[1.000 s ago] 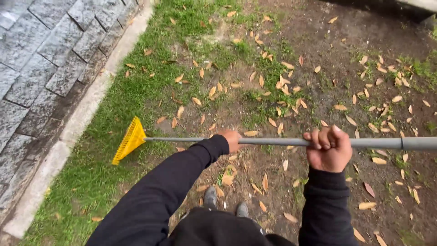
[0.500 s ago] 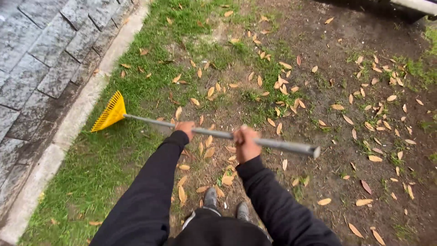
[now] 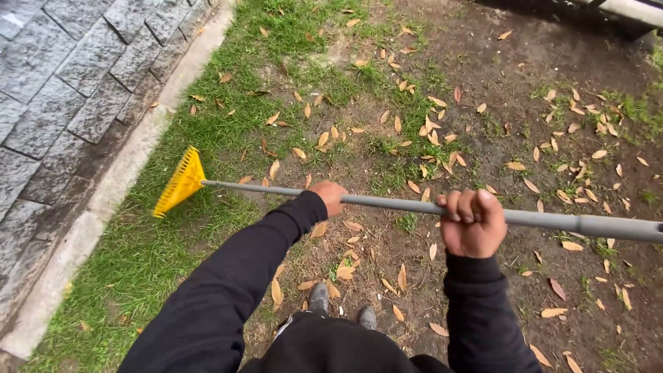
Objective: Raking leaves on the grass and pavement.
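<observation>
A rake with a yellow fan head (image 3: 181, 182) and a long grey handle (image 3: 552, 221) lies across the view, head on the grass at the left. My left hand (image 3: 330, 196) grips the handle near its middle. My right hand (image 3: 474, 221) is closed around the handle further right, knuckles up. Both arms wear black sleeves. Dry brown leaves (image 3: 428, 131) lie scattered over the grass and bare soil beyond the handle.
A grey stone-block pavement (image 3: 62, 90) with a pale concrete curb (image 3: 103, 207) runs along the left. My shoes (image 3: 342, 304) stand on leafy soil below the handle. A dark object (image 3: 608, 14) sits at the top right edge.
The rake head has swung back toward me across the grass, and the handle has slid right. Both hands have shifted right with it, back to a wider spread.
</observation>
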